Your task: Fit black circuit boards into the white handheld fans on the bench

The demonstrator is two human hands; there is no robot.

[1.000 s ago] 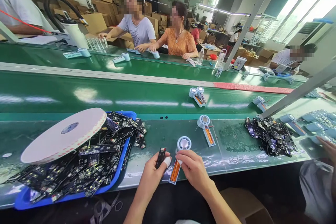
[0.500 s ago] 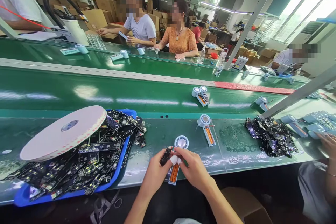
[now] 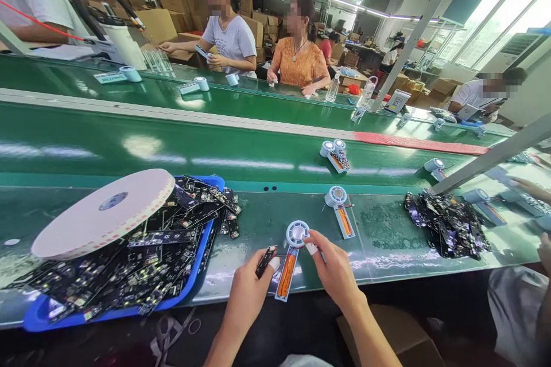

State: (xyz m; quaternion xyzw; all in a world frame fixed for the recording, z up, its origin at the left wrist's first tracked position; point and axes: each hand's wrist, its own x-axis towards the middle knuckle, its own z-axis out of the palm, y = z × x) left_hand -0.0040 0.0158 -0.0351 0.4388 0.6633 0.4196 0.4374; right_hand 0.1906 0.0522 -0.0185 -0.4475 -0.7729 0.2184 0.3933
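Note:
My left hand (image 3: 248,292) pinches a small black circuit board (image 3: 266,260) between thumb and fingers, just left of an open hand-fan housing (image 3: 291,257). The housing has a white round fan head and an orange battery in its pale blue handle, and lies on the green table near the front edge. My right hand (image 3: 333,268) holds a small white piece at its fingertips, right beside the fan head. It may be touching the housing.
A blue tray (image 3: 38,315) heaped with black circuit boards carries a big white tape reel (image 3: 103,212) at my left. Another fan housing (image 3: 339,211) lies ahead, a board pile (image 3: 445,223) to the right. Several people work across the green conveyor belt (image 3: 172,149).
My hands were together over the housing with the white piece between them. Now they have parted: the left has drawn back with the board, the right sits by the fan head holding the white piece.

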